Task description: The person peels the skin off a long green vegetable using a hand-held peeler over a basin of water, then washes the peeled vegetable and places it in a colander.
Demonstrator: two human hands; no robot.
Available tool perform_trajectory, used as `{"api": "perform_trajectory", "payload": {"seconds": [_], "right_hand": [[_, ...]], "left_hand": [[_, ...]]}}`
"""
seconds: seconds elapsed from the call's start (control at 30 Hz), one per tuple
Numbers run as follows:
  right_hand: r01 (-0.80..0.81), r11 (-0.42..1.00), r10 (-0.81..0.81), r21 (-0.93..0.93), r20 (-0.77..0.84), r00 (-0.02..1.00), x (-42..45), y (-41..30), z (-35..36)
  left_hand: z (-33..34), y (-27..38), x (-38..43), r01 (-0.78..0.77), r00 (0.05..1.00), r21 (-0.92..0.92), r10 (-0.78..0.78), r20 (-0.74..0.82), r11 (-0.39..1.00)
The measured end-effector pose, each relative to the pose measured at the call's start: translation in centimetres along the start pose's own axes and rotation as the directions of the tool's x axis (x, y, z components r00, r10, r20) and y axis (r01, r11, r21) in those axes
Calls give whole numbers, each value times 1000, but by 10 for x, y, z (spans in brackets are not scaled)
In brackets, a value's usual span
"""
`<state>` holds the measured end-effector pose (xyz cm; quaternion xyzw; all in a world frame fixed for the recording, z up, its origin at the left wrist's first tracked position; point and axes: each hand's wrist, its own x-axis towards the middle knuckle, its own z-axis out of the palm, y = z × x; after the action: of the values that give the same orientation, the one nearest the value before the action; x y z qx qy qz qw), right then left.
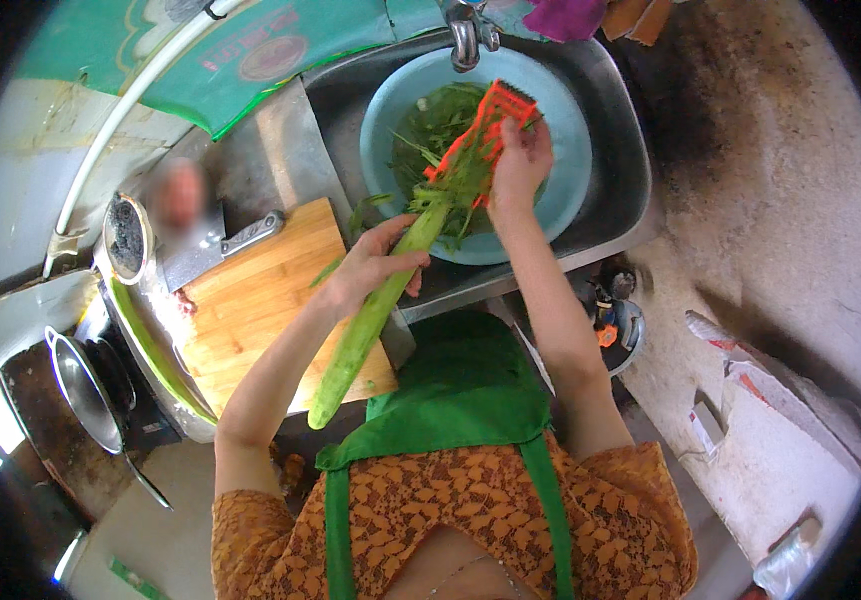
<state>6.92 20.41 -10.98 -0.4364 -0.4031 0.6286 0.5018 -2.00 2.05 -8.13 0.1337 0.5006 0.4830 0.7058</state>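
My left hand point(378, 270) grips a long pale-green gourd or cucumber point(370, 337), which slants from over the cutting board up to the basin. My right hand point(524, 161) holds a red plastic mesh or net-like piece point(484, 124) above the basin, near the gourd's upper end; what it is exactly, I cannot tell. Green peelings or leaf strips hang between the two. Below, a light-blue plastic basin point(573, 176) stands in the sink and holds water with green strips point(419, 135) in it.
A metal sink point(636, 150) surrounds the basin, under a faucet point(465, 45). On the left lie a wooden cutting board point(265, 285), a cleaver point(194, 255) with a grey handle and a cup-like container point(128, 238). A wok point(86, 390) stands farther left. A small bin point(629, 337) stands right of the sink.
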Motion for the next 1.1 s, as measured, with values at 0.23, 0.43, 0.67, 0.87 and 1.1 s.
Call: {"api": "perform_trajectory", "payload": {"seconds": [0.23, 0.43, 0.67, 0.87, 1.1], "right_hand": [[108, 958, -82, -266, 106, 991, -20, 18, 6], [357, 933, -360, -52, -118, 925, 71, -2, -16], [-20, 999, 21, -25, 1, 1000, -2, 4, 5], [174, 985, -172, 1, -134, 976, 50, 27, -10], [29, 998, -27, 62, -23, 999, 4, -6, 5]], "left_hand": [[-1, -5, 2, -11, 990, 109, 26, -136, 994], [6, 4, -2, -25, 991, 149, 44, -127, 989], [8, 6, 3, -37, 988, 188, 65, -141, 982], [14, 12, 1, -22, 996, 178, 37, -78, 984], [4, 20, 14, -47, 999, 123, 49, -13, 991]]}}
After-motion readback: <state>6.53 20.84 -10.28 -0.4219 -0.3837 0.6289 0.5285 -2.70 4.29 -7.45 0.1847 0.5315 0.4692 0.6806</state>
